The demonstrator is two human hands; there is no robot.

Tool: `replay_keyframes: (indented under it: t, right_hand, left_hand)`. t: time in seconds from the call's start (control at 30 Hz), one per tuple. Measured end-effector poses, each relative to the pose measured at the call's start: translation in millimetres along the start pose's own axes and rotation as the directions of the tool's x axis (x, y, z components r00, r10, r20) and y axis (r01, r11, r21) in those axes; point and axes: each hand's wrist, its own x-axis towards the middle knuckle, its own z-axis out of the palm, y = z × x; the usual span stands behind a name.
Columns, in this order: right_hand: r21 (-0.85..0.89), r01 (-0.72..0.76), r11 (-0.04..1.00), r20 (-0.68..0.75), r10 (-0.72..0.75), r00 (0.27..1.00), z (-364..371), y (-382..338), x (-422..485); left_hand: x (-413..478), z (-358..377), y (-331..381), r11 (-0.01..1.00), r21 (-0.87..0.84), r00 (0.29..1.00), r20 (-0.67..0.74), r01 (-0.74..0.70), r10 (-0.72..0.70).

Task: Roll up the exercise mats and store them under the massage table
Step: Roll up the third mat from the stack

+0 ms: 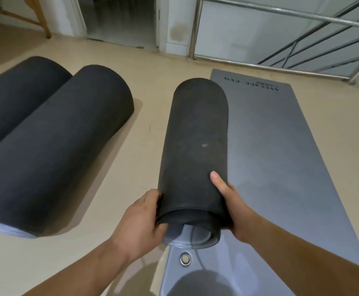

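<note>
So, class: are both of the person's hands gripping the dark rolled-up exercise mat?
Yes: the left hand and right hand clasp opposite sides of the dark rolled-up exercise mat near its closer end.

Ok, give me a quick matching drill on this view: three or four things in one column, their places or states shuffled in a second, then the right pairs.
Things:
1. dark rolled mat in hand
2. flat grey mat with printed lettering
3. pair of dark rolled mats
4. metal grommet

States:
A. lying side by side on the floor at left
B. gripped at its near end by left hand and right hand
C. spread unrolled
D. below the held roll's near end

Pairs: 1-B, 2-C, 3-A, 4-D
</note>
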Motion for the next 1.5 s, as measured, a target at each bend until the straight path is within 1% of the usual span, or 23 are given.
replay_keyframes:
  t: [0.1,0.17,0.23,0.27,0.3,0.37,0.5,0.57,0.63,0.7,0.77,0.8,0.9,0.97,1.03,1.13,1.2,1.3,1.37,1.4,1.43,1.47,1.5]
  right_hand:
    - [0.038,-0.059,0.998,0.078,0.056,0.995,-25,3,-4]
    - [0.14,-0.093,0.986,0.129,0.075,0.989,-40,11,-7]
    - [0.242,-0.144,0.959,0.181,0.101,0.978,-53,21,-12]
    - [0.241,-0.167,0.956,0.195,0.12,0.973,-61,24,-14]
    - [0.213,-0.167,0.963,0.183,0.129,0.975,-70,25,-16]
    - [0.105,-0.101,0.989,0.086,0.092,0.992,-93,20,-18]
    - [-0.086,0.05,0.995,0.021,-0.049,0.999,-133,-11,-24]
    - [-0.159,0.159,0.974,-0.051,-0.169,0.984,-141,-19,-25]
    - [-0.247,0.28,0.928,-0.101,-0.312,0.945,-140,-22,-21]
    - [-0.336,0.278,0.9,-0.102,-0.328,0.939,-135,-21,-18]
    - [-0.4,0.199,0.894,-0.167,-0.285,0.944,-140,-15,-15]
    - [-0.401,0.168,0.901,-0.195,-0.263,0.945,-148,-11,-15]
    - [-0.335,0.124,0.934,-0.195,-0.197,0.961,-171,-7,-22]
    - [-0.281,0.138,0.95,-0.152,-0.186,0.971,-176,-5,-27]
    - [-0.228,0.142,0.963,-0.139,-0.177,0.974,-177,-3,-29]
    - [-0.152,0.076,0.985,-0.135,-0.097,0.986,-186,-3,-36]
    - [-0.102,0.027,0.994,-0.114,-0.038,0.993,-200,0,-39]
    - [-0.09,-0.028,0.996,-0.093,0.02,0.995,-218,8,-42]
    - [-0.153,0.017,0.988,-0.163,-0.042,0.986,-223,5,-41]
    - [-0.227,0.08,0.971,-0.225,-0.132,0.965,-224,-1,-41]
    - [-0.324,0.156,0.933,-0.261,-0.247,0.933,-223,-9,-39]
    - [-0.438,0.222,0.871,-0.257,-0.358,0.898,-221,-17,-37]
    - [-0.545,0.267,0.795,-0.21,-0.438,0.874,-215,-24,-36]
  left_hand:
    - [11,-6,30,0.998,0.021,0.998,-0.028,-0.052,0.052]
    - [18,-14,49,0.995,0.021,0.993,-0.063,-0.096,0.098]
    - [19,-18,61,0.993,0.018,0.991,-0.056,-0.117,0.118]
    - [16,-16,64,0.992,0.026,0.992,-0.027,-0.125,0.125]
    - [12,-11,65,0.99,0.049,0.991,0.019,-0.133,0.132]
    - [3,4,67,0.984,0.106,0.985,0.112,-0.145,0.133]
    - [6,39,89,0.972,0.048,0.968,0.118,-0.229,0.222]
    - [9,51,109,0.975,0.022,0.965,0.151,-0.222,0.216]
    - [11,62,129,0.956,0.104,0.952,0.172,-0.274,0.254]
    - [15,69,145,0.903,0.188,0.914,0.21,-0.387,0.348]
    - [17,74,143,0.864,0.193,0.882,0.193,-0.464,0.43]
    - [16,73,135,0.88,0.183,0.895,0.188,-0.437,0.405]
    - [4,74,102,0.944,0.234,0.959,0.218,-0.233,0.183]
    - [-5,81,88,0.984,0.101,0.958,0.261,-0.148,0.117]
    - [-4,82,91,0.99,-0.078,0.966,0.221,-0.12,0.134]
    - [5,85,116,0.96,-0.276,0.981,0.169,-0.049,0.099]
    - [11,88,139,0.952,-0.302,0.979,0.175,-0.05,0.107]
    - [22,91,157,0.967,-0.217,0.959,0.218,-0.133,0.181]
    - [27,90,156,0.974,-0.085,0.94,0.257,-0.212,0.227]
    - [29,91,154,0.972,-0.034,0.933,0.272,-0.234,0.234]
    - [28,94,152,0.97,-0.001,0.929,0.286,-0.243,0.233]
    - [28,95,153,0.967,0.018,0.921,0.31,-0.253,0.236]
    - [29,96,154,0.959,0.054,0.906,0.345,-0.278,0.244]
